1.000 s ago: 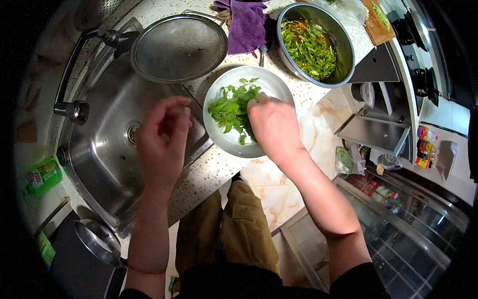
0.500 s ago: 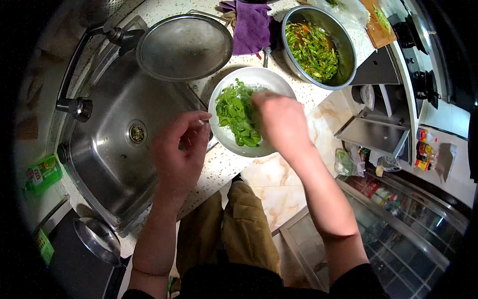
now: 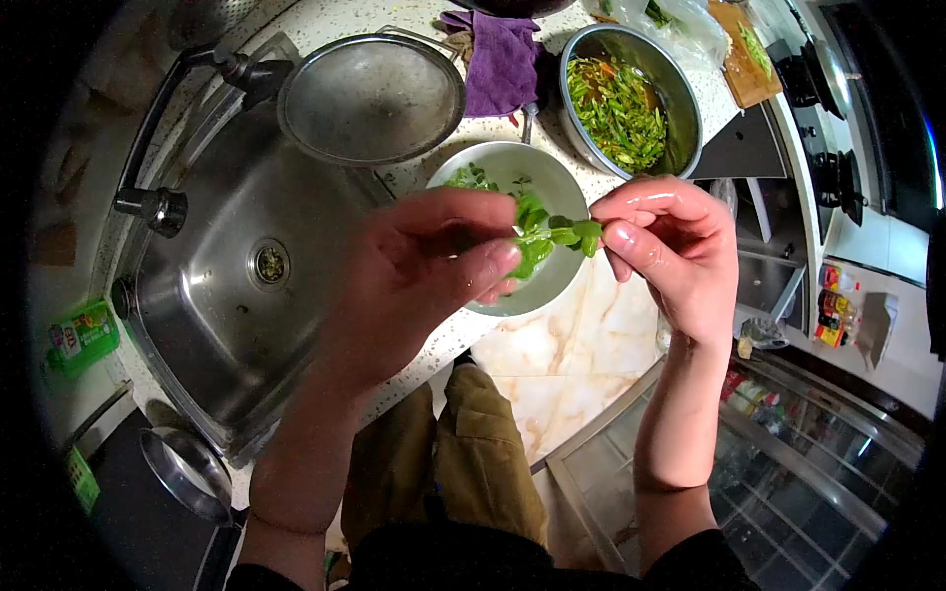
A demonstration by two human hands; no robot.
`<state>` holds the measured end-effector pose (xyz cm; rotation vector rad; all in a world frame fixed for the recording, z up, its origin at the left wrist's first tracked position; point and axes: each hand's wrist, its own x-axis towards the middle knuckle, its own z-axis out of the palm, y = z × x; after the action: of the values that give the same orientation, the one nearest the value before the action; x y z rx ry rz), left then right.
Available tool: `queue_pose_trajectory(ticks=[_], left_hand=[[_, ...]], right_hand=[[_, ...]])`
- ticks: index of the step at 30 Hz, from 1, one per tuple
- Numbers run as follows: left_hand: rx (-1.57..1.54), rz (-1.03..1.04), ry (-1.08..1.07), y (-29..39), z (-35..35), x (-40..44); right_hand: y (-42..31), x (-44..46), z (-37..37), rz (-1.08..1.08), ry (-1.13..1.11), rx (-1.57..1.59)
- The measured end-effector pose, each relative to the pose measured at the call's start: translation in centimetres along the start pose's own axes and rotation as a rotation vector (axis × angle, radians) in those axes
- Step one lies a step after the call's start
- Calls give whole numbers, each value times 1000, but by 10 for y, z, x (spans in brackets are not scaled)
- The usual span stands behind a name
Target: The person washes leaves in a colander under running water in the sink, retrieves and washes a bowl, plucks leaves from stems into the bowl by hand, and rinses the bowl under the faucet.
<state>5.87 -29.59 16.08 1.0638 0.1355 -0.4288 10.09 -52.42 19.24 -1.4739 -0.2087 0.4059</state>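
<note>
Above the white bowl (image 3: 564,187), a sprig of leafy greens (image 3: 560,234) is stretched between my two hands. My left hand (image 3: 419,266) pinches its stem end between thumb and fingers. At the other end, the wet thumb and fingertips of my right hand (image 3: 685,251) are closed on the leaves. More leafy greens (image 3: 473,177) lie in the bowl, largely hidden behind my left hand. The bowl stands on the speckled counter (image 3: 404,177) beside the sink.
A steel sink (image 3: 236,325) with a drain lies on the left, a round metal lid (image 3: 370,98) at its back edge. Behind the bowl are a purple cloth (image 3: 501,64) and a steel pot (image 3: 685,128) of cut green vegetables. A cutting board (image 3: 746,74) sits farther right.
My right hand has come up out of the bowl and moved right. My left hand has moved right over the bowl. Both now grip a sprig of leafy greens.
</note>
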Motion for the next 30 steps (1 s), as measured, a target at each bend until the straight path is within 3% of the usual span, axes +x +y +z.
queue_pose_trajectory(ticks=[2, 11, 15, 17, 19, 21, 24, 25, 28, 30], left_hand=[[54, 184, 54, 4, 7, 0], [250, 252, 129, 13, 5, -5], [46, 104, 148, 20, -1, -9], [307, 210, 45, 16, -7, -15], [260, 248, 33, 26, 2, -22], [466, 391, 42, 32, 7, -32], [-427, 205, -433, 6, -51, -50], [-363, 258, -487, 26, -42, -43], [-181, 398, -635, 90, 0, -34], [-177, 458, -639, 95, 15, -33]], right_hand=[[0, -4, -1, -23, 23, -43], [-13, -11, 3, -27, 131, -490], [-14, -15, 5, -60, 129, -296], [-21, -17, 7, -53, 130, -287], [-24, -16, 9, -124, 138, -206], [-27, -16, 6, -300, 49, -175], [-39, -19, 25, -428, -7, -26], [-40, -19, 35, -507, -41, 153], [-72, -9, 35, -441, -319, 91], [-72, -6, 39, -485, -328, 84]])
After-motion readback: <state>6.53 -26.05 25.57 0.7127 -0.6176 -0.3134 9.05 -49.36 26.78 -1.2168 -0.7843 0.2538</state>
